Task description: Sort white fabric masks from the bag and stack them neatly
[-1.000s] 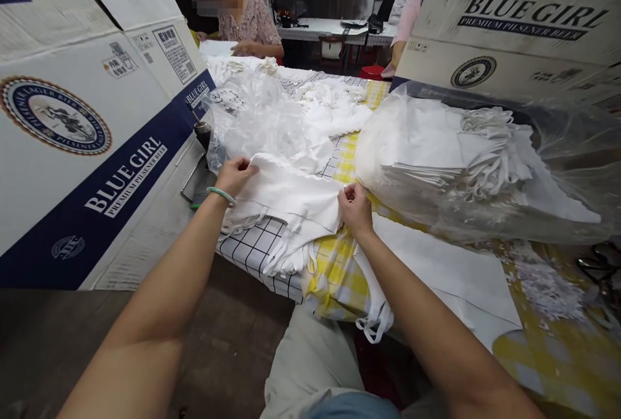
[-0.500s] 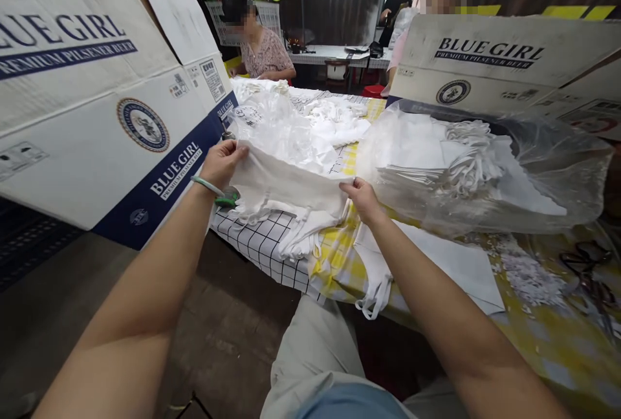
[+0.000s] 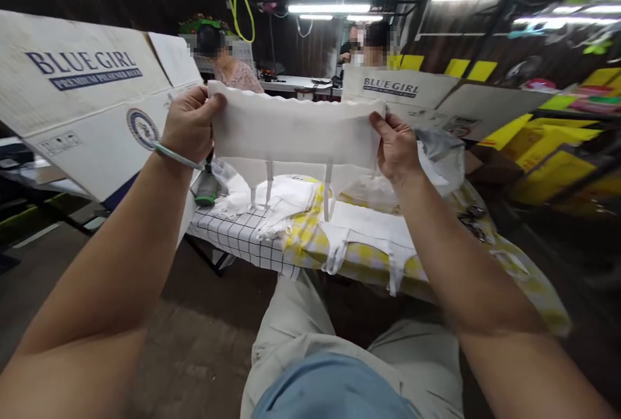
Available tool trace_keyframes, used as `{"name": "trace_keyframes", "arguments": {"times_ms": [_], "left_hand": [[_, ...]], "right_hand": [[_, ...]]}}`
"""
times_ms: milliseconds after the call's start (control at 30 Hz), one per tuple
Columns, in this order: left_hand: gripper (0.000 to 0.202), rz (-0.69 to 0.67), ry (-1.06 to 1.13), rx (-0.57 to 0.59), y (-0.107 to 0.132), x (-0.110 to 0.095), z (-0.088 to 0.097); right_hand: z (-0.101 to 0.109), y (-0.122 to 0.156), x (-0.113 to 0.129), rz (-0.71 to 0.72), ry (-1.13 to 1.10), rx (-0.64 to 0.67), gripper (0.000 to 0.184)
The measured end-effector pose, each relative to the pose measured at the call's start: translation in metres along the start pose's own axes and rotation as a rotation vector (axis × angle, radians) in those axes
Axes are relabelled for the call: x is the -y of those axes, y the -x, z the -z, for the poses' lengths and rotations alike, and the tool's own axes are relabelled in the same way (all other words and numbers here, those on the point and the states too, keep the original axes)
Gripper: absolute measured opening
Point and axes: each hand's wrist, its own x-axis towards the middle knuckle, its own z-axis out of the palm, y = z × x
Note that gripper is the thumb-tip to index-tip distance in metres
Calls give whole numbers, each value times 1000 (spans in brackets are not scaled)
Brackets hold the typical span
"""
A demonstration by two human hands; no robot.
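Note:
I hold a white cloth bag (image 3: pixel 295 128) stretched flat in the air in front of me, above the table. My left hand (image 3: pixel 190 123), with a green bangle on the wrist, is closed on its left edge. My right hand (image 3: pixel 395 147) is closed on its right edge. Thin white straps hang down from the bag's lower edge. Below it, more white cloth pieces (image 3: pixel 286 202) lie on the checked tablecloth (image 3: pixel 242 241), and others hang over the table's near edge.
A large "Blue Girl" cardboard box (image 3: pixel 92 108) stands at the left, another (image 3: pixel 412 92) behind the table. A clear plastic bag (image 3: pixel 439 157) of cloth lies at the right. Scissors (image 3: pixel 473 222) rest on the yellow cloth. People sit at the far side. My knees are under the table edge.
Both hands lifted the white bag off the pile on the table and raised it up, pulling it taut. The camera tilted upward with it.

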Motion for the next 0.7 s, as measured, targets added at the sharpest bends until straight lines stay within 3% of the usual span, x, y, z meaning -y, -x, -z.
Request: {"name": "trace_keyframes", "arguments": {"times_ms": [167, 333, 533, 700], "left_hand": [[30, 40, 209, 174, 30, -4, -66], [30, 175, 435, 268, 71, 14, -117], [27, 417, 481, 326, 116, 44, -139], [28, 557, 389, 365, 129, 91, -154]], "right_hand": [[70, 44, 49, 55, 142, -116, 32], [119, 110, 70, 16, 177, -219, 36], [152, 177, 60, -141, 178, -284, 38], [177, 192, 25, -252, 188, -360, 38]]}}
